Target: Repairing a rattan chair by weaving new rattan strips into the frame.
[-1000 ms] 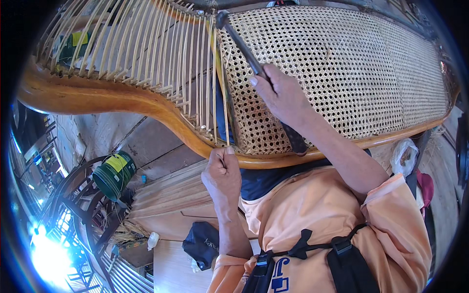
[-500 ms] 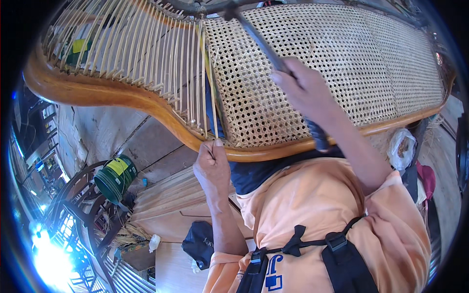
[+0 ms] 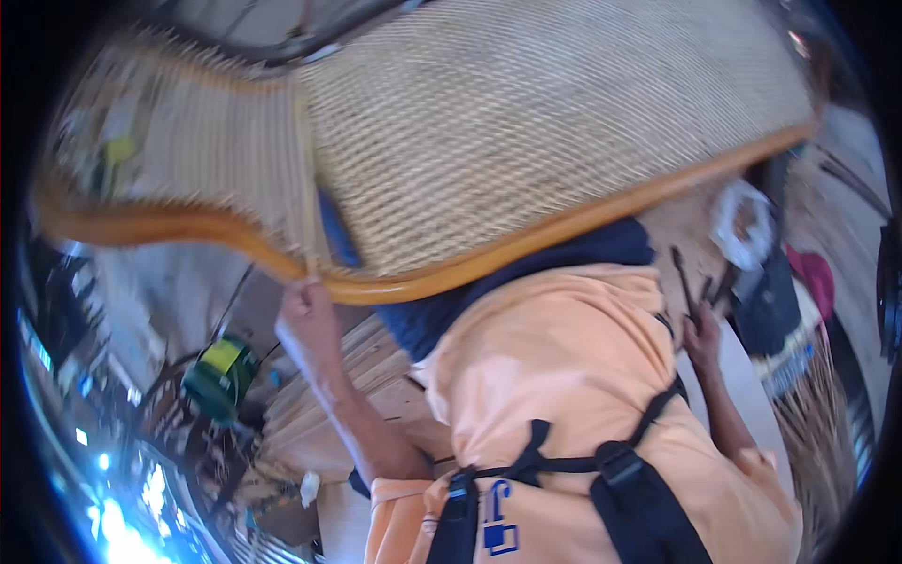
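Note:
A long wooden frame [image 3: 526, 240] with a curved edge lies across my lap. Woven cane mesh [image 3: 526, 132] covers its right part; upright cane strips [image 3: 202, 155] span the left part, smeared by motion. At the near rim my left hand [image 3: 306, 305] is closed, pinching the lower end of a pale cane strip [image 3: 306, 188] beside the mesh. Far to the right and low, beside my body, my right hand [image 3: 703, 338] is closed around a slim dark tool [image 3: 683, 274]. Blur hides its exact kind; another dark prong shows next to it.
A green bucket [image 3: 221, 378] with a yellow patch stands at the lower left, near wooden planks [image 3: 329, 399]. On the right are a clear plastic bag [image 3: 742, 226], dark cloth [image 3: 766, 305], a dark red item [image 3: 810, 282] and a bundle of straw-like strands [image 3: 816, 442].
My right hand has left the mesh with the hammer and moved down to the right side, now around a dark tool. My left hand still pinches the strip; the view has shifted and blurred.

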Action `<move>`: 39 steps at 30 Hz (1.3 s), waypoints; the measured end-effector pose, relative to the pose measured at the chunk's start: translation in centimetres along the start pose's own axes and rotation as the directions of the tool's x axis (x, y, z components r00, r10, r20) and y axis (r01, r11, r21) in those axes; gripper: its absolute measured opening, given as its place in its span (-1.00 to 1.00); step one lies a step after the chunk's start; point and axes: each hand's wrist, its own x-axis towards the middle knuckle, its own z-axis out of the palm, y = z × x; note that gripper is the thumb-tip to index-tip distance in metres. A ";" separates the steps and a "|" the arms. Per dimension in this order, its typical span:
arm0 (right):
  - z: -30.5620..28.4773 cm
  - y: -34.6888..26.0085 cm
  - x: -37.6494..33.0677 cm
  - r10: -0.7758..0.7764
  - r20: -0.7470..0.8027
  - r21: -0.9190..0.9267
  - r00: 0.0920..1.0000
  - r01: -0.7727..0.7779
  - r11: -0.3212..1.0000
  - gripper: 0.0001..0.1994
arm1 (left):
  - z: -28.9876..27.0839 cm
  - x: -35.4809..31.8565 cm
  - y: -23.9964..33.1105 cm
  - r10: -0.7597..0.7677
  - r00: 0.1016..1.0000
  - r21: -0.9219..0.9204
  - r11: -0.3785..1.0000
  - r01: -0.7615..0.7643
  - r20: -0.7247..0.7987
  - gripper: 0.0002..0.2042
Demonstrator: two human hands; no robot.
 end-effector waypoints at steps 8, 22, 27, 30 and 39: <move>4.6 2.4 1.4 0.353 -0.071 -0.150 0.933 -0.360 0.921 -0.75 | 1.7 0.2 -2.2 -0.160 0.970 -0.315 0.925 0.211 0.181 -0.77; 6.9 3.4 -0.4 0.159 0.409 -0.313 0.899 -0.025 0.949 -0.75 | 3.2 -2.5 -1.6 -0.188 0.971 -0.310 0.924 0.225 0.145 -0.77; 4.9 1.2 1.6 0.300 0.421 0.134 0.856 -0.385 0.913 -0.74 | 1.8 -4.1 -1.2 -0.291 0.948 -0.370 0.873 0.319 0.129 -0.76; 3.7 2.9 2.5 0.296 0.195 -0.052 0.935 -0.292 0.955 -0.73 | 2.2 -4.6 -0.9 -0.271 0.943 -0.300 0.899 0.321 0.195 -0.73; -6.5 -13.7 14.1 0.291 0.526 0.240 0.800 -0.467 0.851 -0.75 | 2.6 -4.0 -1.2 -0.330 0.927 -0.359 0.855 0.373 0.176 -0.73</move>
